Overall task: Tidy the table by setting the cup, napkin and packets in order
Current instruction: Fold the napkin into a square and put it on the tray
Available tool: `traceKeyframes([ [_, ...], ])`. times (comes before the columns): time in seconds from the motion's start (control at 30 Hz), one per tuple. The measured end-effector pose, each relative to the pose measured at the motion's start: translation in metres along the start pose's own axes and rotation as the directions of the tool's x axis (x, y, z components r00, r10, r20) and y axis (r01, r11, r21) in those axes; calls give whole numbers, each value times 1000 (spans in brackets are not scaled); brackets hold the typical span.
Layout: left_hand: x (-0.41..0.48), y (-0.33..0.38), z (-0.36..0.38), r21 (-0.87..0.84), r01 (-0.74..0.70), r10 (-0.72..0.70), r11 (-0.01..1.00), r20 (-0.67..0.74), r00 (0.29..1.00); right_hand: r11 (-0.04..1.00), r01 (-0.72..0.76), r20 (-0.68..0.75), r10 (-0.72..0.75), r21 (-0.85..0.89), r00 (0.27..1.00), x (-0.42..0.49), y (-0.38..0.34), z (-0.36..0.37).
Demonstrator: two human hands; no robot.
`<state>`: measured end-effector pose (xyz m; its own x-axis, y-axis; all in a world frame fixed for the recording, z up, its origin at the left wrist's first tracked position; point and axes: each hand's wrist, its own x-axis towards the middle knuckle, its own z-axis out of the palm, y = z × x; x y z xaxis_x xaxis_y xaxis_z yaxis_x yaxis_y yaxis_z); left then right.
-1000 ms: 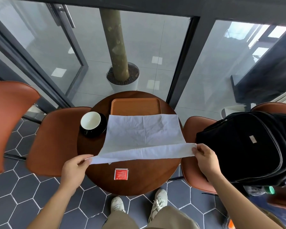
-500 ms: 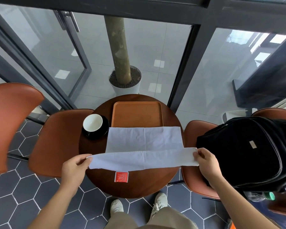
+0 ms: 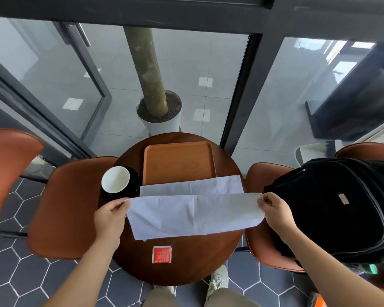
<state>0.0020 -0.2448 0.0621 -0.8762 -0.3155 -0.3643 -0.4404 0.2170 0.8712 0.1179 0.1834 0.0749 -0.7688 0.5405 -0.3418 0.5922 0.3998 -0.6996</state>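
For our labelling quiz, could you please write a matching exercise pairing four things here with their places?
Things: 1 cup; 2 napkin; 3 red packet; 4 backpack.
Places: A on the right chair; B pinched between left hand and right hand; C on the black saucer, left of the tray; D flat on the table, near edge.
Pairs: 1-C, 2-B, 3-D, 4-A.

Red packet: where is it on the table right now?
Head view: the red packet lies on the table near the person's edge, slightly left of centre, just below the napkin, apart from it.
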Motion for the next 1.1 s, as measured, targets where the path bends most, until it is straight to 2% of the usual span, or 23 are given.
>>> traceKeyframes([
  [0.17, 35, 1, 18, 103, -9, 3, 995, 54, 999, 998, -42, -33, 41, -42, 999, 18, -13, 13],
  [0.3, 59, -7, 32, 224, -49, 45, 973, 23, 999, 995, -88, -50, 85, -57, 995, 51, -19, 28],
  [0.5, 74, -28, 56, 433, -135, 163, 891, -28, 986, 982, -49, 38, 57, -182, 998, 112, -8, 64],
  [0.6, 73, -33, 66, 472, -152, 178, 868, -9, 984, 963, -42, 85, 67, -266, 994, 128, 3, 75],
  [0.67, 65, -36, 69, 481, -149, 166, 864, 8, 986, 962, -72, 64, 92, -262, 994, 131, 9, 79],
  [0.8, 36, -47, 56, 461, -80, 99, 884, -17, 995, 973, -76, -51, 67, -220, 996, 117, 16, 79],
  [0.93, 1, -74, 41, 572, 90, -88, 815, -32, 996, 973, -72, -71, 57, -220, 996, 87, 26, 80],
  [1.1, -12, -95, 38, 637, 292, -294, 713, -107, 950, 949, -113, -41, 106, -295, 994, 59, 43, 85],
])
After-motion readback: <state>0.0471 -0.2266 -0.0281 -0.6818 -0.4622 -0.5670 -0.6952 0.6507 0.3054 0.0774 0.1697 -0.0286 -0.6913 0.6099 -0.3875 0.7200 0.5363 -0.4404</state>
